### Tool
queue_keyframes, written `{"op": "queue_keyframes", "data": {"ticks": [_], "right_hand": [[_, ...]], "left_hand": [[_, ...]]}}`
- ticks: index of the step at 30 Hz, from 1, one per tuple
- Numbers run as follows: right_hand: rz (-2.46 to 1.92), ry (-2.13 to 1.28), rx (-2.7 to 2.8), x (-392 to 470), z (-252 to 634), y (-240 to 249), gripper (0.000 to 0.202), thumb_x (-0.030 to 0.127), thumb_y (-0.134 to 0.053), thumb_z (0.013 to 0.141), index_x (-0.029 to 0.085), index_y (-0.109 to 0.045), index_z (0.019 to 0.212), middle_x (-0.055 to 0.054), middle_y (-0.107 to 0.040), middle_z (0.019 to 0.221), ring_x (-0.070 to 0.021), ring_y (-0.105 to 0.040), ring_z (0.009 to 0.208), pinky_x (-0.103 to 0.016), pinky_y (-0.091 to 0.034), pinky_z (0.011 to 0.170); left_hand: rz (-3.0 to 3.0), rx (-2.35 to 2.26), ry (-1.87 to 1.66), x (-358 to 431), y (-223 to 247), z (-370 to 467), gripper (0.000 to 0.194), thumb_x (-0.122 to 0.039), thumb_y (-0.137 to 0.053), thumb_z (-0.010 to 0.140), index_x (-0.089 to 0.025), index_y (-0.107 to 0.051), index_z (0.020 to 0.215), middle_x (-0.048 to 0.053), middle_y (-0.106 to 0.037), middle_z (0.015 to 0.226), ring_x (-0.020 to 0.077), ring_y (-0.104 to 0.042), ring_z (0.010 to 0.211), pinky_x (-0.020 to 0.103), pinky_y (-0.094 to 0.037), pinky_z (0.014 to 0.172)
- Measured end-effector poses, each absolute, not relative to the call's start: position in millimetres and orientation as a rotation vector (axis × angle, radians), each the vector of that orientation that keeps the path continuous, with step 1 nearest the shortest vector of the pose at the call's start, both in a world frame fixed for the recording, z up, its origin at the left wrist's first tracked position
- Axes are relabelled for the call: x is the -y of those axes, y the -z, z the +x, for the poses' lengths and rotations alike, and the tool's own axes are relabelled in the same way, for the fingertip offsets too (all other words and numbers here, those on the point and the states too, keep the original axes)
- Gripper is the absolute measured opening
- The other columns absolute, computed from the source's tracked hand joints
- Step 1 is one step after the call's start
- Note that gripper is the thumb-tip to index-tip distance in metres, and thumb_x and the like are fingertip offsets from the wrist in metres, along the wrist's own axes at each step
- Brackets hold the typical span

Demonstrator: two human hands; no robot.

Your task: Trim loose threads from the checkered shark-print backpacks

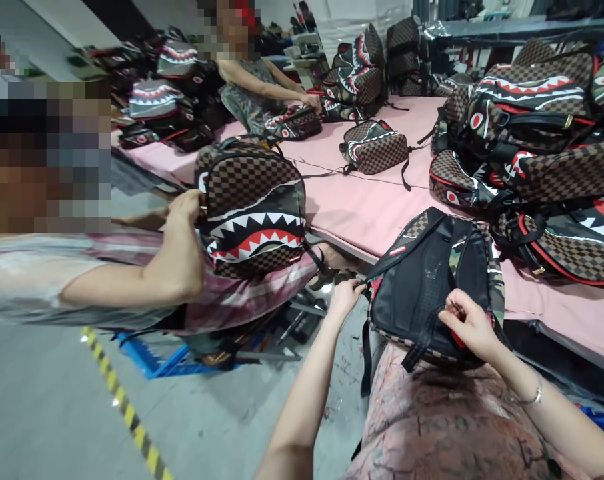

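Note:
A black backpack [417, 287] with brown checkered and camouflage sides leans across my lap and the table edge, its padded back panel and shoulder straps facing up. At its left side, my left hand [349, 297] is closed in a pinch on the backpack's edge, where some red lining shows; the exact piece between the fingertips is hidden. My right hand [469, 327] hovers or rests over the lower right of the back panel, close to a strap. Its fingers are curled together, and what they hold, if anything, is too small to make out.
Several shark-mouth backpacks are piled on the pink table [547, 303] at right. A small checkered bag [377, 150] lies mid-table. At left, a seated person handles another backpack [255, 207]; a second person works farther back. Yellow-black tape [127, 407] marks the floor.

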State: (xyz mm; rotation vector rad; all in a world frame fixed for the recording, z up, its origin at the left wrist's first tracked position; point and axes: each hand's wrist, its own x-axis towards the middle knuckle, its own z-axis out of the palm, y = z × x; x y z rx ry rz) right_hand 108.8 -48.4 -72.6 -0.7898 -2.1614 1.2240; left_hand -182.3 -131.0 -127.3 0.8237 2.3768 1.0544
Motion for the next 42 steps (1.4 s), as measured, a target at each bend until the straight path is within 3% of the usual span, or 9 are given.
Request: {"op": "queue_keyframes", "data": {"ticks": [5,8,11,14,17,23,29,35,42], "right_hand": [[-0.722,-1.304,2.218,41,96,59,0.041,0.038,-0.040,0.087,0.018,-0.040,0.052,0.003,-0.040,0.053,-0.0095,-0.041,0.052,-0.022,-0.034,0.050],[-0.730,-1.426,2.096,33,79,52,0.032,0.038,-0.038,0.089,0.018,-0.059,0.078,-0.001,-0.055,0.070,-0.0103,-0.050,0.057,-0.022,-0.041,0.053],[-0.757,-1.472,2.026,25,52,58,0.028,0.033,-0.041,0.086,0.020,-0.058,0.105,-0.004,-0.061,0.095,-0.0120,-0.058,0.068,-0.025,-0.048,0.062],[-0.727,-1.529,2.005,22,23,82,0.029,0.023,-0.046,0.080,0.021,-0.057,0.107,-0.005,-0.059,0.111,-0.0168,-0.057,0.100,-0.033,-0.045,0.088],[-0.653,-1.714,1.943,26,2,109,0.039,0.012,-0.048,0.073,0.020,-0.053,0.111,-0.006,-0.057,0.118,-0.0153,-0.053,0.108,-0.033,-0.039,0.096],[-0.888,-1.556,1.998,31,-9,130,0.024,0.018,-0.059,0.066,0.020,-0.057,0.090,0.000,-0.062,0.089,-0.0157,-0.057,0.085,-0.032,-0.044,0.081],[-0.978,-1.541,1.980,30,-10,132,0.014,0.025,-0.061,0.065,0.020,-0.058,0.078,0.002,-0.060,0.076,-0.0136,-0.055,0.069,-0.026,-0.042,0.066],[-0.919,-1.458,2.026,35,-11,134,0.011,0.023,-0.062,0.064,0.019,-0.057,0.073,0.003,-0.057,0.072,-0.0132,-0.052,0.068,-0.025,-0.039,0.066],[-0.916,-1.480,1.974,35,-7,134,0.009,0.020,-0.059,0.067,0.018,-0.057,0.075,0.003,-0.059,0.075,-0.0119,-0.050,0.064,-0.024,-0.037,0.063]], "left_hand": [[0.635,-2.297,-1.384,116,119,-177,0.013,-0.026,-0.061,0.068,-0.016,-0.067,0.074,0.011,-0.068,0.079,0.0266,-0.060,0.092,0.033,-0.041,0.082],[0.511,-2.111,-1.636,107,110,-154,0.031,-0.037,-0.058,0.071,-0.015,-0.065,0.091,0.008,-0.068,0.083,0.0207,-0.062,0.079,0.031,-0.047,0.072],[0.390,-1.847,-1.784,99,105,-122,0.036,-0.043,-0.060,0.068,-0.012,-0.063,0.087,0.007,-0.067,0.079,0.0164,-0.063,0.069,0.029,-0.049,0.064],[0.254,-1.649,-1.852,98,104,-102,0.035,-0.043,-0.063,0.064,-0.012,-0.061,0.080,0.007,-0.066,0.074,0.0146,-0.063,0.065,0.028,-0.050,0.063],[0.144,-1.557,-1.901,101,108,-97,0.035,-0.041,-0.067,0.061,-0.014,-0.057,0.081,0.003,-0.064,0.070,0.0107,-0.061,0.060,0.024,-0.049,0.061],[0.219,-1.706,-1.956,106,120,-98,0.040,-0.039,-0.066,0.064,-0.021,-0.051,0.096,-0.003,-0.058,0.073,0.0073,-0.054,0.049,0.023,-0.048,0.053],[1.033,-2.377,-1.541,126,122,-105,0.020,-0.034,-0.052,0.077,-0.020,-0.066,0.082,0.009,-0.061,0.104,0.0217,-0.056,0.102,0.034,-0.040,0.094],[1.167,-2.355,-1.195,130,113,-115,0.017,-0.029,-0.057,0.074,-0.019,-0.068,0.079,0.012,-0.060,0.113,0.0263,-0.055,0.105,0.039,-0.039,0.094],[0.581,-1.763,-1.704,118,103,-111,0.013,-0.027,-0.065,0.064,-0.014,-0.066,0.063,0.011,-0.060,0.107,0.0221,-0.056,0.097,0.035,-0.042,0.088]]}}
